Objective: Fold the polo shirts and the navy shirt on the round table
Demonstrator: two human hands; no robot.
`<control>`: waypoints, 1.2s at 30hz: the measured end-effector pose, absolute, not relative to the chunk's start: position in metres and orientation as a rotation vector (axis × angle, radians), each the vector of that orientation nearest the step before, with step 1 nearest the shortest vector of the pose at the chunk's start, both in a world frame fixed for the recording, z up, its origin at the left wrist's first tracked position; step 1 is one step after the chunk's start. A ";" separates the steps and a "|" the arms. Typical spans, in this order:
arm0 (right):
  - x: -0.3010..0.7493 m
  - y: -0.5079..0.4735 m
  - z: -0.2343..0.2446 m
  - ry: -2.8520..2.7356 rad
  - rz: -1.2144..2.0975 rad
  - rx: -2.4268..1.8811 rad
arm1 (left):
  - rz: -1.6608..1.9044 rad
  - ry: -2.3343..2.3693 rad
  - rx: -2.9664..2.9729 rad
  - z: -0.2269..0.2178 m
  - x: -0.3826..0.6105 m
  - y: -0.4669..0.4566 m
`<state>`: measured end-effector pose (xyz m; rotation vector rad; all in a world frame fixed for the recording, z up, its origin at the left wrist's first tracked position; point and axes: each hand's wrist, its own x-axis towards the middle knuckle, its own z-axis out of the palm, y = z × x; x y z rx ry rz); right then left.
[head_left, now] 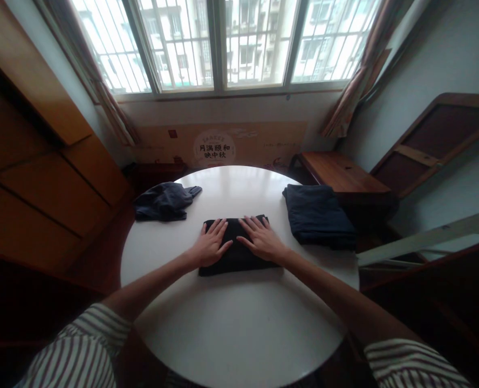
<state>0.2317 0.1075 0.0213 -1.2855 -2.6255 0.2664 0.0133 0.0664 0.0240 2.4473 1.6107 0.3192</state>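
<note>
A folded black cloth (235,257) lies in the middle of the round white table (231,323). My left hand (210,243) rests flat on its left half, fingers stretched out and apart. My right hand (261,238) lies flat on its right half, fingers spread too. Neither hand grips anything. Both arms reach in from striped sleeves at the bottom of the view.
A crumpled dark garment (164,201) lies at the table's far left. A folded dark blue stack (318,214) sits at the right edge. Behind stand a wooden bench (342,175), a barred window (223,43) and wooden cabinets (41,161) on the left.
</note>
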 end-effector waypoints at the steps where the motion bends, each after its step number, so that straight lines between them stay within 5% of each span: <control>1: 0.235 0.113 0.015 -2.583 0.269 -1.412 | 0.327 1.665 2.394 0.016 0.008 0.066; 6: 0.253 0.128 0.014 -2.437 0.338 -1.648 | 0.447 1.801 2.202 -0.004 -0.025 0.066; 12: 0.267 0.093 0.062 -2.247 0.164 -1.806 | 0.699 1.789 2.094 0.043 -0.045 0.101; 18: 0.269 0.017 0.060 -2.277 1.680 -1.563 | 0.686 1.415 1.928 0.077 0.000 0.143; 20: 0.267 0.008 0.048 -2.032 1.892 -1.471 | 0.683 1.409 1.899 0.075 0.019 0.148; 30: 0.273 0.050 0.041 -1.677 1.359 -1.556 | 0.358 1.406 1.789 0.068 0.012 0.137; 36: 0.237 0.068 0.044 -1.410 1.502 -1.209 | 0.581 1.249 1.419 0.043 -0.011 0.080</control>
